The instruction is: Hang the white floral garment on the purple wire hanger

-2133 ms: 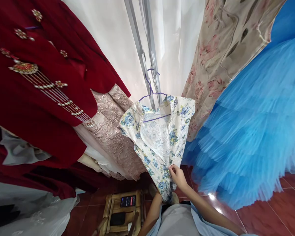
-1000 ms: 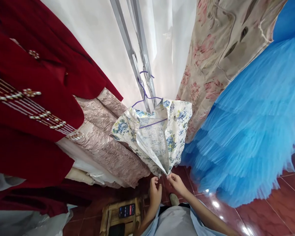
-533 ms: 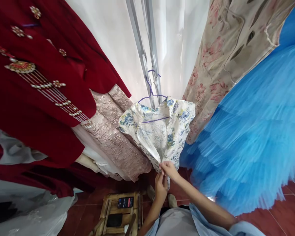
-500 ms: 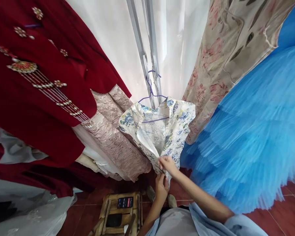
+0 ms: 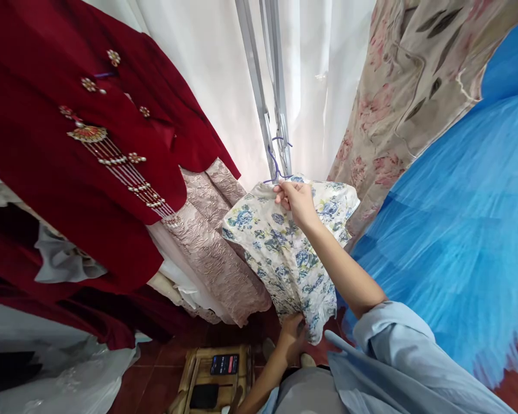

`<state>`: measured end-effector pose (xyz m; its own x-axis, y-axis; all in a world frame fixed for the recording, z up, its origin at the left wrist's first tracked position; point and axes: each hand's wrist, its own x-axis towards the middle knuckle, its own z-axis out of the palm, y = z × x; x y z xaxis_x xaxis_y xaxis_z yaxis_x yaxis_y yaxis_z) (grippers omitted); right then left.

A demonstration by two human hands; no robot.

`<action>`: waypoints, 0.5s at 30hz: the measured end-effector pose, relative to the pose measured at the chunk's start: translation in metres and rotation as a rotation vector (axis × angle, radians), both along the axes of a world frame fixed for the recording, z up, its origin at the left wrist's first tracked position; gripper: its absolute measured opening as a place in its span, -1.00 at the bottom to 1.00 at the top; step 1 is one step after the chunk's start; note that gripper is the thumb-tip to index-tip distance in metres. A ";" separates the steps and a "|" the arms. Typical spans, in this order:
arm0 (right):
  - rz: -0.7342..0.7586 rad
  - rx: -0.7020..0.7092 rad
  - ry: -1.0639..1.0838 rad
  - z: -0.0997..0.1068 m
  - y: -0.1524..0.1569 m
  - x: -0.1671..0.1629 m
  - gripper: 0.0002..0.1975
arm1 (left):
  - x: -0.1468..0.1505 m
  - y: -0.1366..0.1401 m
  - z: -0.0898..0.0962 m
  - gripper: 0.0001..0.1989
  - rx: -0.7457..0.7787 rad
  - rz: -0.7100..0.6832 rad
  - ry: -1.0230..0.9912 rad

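Note:
A small white dress with blue flowers [image 5: 280, 247] hangs on a purple hanger [image 5: 277, 167] from a metal rail post [image 5: 259, 98]. My right hand [image 5: 297, 200] is raised to the dress's collar and pinches the fabric at the top, just under the hanger hook. My left hand [image 5: 294, 334] is low, gripping the bottom hem of the same dress. The front of the dress now lies shut, with its pattern facing me.
A dark red beaded garment [image 5: 82, 155] hangs at the left, with a pink brocade skirt [image 5: 211, 247] beside it. A beige floral dress [image 5: 401, 98] and a blue tulle skirt [image 5: 449, 230] fill the right. A wooden stool [image 5: 198, 379] with two phones stands on the red tiles.
My right hand has gone from the dress's lower opening up to the collar. The dress front, open before, is now closed. My left hand stays low at the hem.

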<state>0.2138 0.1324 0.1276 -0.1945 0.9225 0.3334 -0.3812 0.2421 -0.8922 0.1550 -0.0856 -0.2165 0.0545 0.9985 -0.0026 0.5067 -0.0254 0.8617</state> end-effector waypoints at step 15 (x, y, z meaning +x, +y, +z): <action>-0.103 0.186 -0.209 -0.029 -0.015 0.006 -0.52 | -0.082 0.187 0.377 -0.76 0.759 -0.237 0.370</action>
